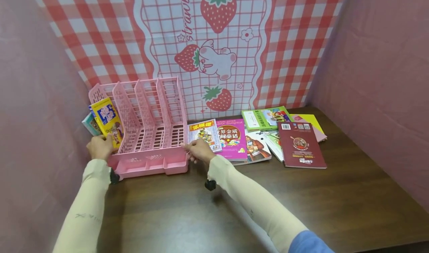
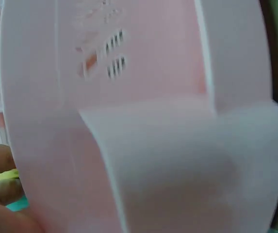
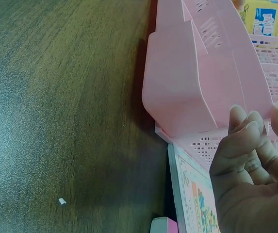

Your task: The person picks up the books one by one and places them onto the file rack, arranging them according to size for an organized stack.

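A pink plastic book rack [image 1: 152,159] with upright dividers and a front tray stands at the left of the table. My left hand [image 1: 100,147] grips its left front corner; in the left wrist view the fingers [image 2: 3,170] curl at the panel's edge. At the right front corner, my right hand [image 1: 200,151] pinches the rack's rim between thumb and fingers, close up in the right wrist view. A yellow book [image 1: 108,119] leans in the leftmost slot beside the left hand. Behind it, a teal book [image 1: 91,124] sticks out to the left.
Right of the rack lie a comic-covered book [image 1: 205,134], a magenta book [image 1: 234,139], a green book [image 1: 266,119], a maroon book [image 1: 303,149] and several others, overlapping. A strawberry-print cloth [image 1: 248,70] hangs behind, with pink curtains at both sides. A white scrap [image 3: 62,201] lies on the wood.
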`<state>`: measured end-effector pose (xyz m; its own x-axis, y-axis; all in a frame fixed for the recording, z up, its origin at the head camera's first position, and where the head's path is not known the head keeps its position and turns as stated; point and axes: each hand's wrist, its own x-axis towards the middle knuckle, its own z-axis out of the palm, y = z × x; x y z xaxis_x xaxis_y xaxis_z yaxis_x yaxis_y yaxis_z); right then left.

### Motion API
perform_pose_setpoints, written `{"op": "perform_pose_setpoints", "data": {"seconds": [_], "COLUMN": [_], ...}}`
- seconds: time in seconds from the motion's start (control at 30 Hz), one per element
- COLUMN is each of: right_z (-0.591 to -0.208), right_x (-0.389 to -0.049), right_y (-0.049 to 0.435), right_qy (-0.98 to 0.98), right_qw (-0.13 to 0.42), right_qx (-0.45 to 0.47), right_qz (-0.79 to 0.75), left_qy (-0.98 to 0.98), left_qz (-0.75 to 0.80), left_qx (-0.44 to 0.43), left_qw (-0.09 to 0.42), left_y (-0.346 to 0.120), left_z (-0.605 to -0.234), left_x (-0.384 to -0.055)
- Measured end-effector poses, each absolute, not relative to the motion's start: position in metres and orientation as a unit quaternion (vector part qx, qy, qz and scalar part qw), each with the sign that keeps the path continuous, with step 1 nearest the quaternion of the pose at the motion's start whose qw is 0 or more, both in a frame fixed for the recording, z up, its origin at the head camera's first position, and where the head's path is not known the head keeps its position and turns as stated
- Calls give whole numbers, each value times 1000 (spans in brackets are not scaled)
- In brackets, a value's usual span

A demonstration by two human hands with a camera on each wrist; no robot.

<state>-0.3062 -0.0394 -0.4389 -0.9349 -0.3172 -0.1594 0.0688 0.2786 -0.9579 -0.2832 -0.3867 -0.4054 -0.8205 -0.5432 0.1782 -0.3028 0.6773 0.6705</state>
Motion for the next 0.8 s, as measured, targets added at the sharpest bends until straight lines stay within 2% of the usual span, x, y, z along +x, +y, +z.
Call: {"op": "perform_pose_setpoints", "data": {"seconds": [0.33,0.63,0.8], "right_z": [-440,-440,-438], "right_x": [-307,-307,-307], "right_y": [-41,-40,-39], "right_qy": [782,782,788], "right_qw": [166,163,156], "right_qx": [-80,-77,-79], "right_qz": [-595,-596,-591], "left_qy": [-875,-924,-877], "left_qz": [-342,-262,-334], "left_qx": [306,251,310], "left_qw": [155,117,149], "left_y": [-387,-396,-390], "left_z": [-405,-410,-409], "left_x": [-289,-297,-300]}}
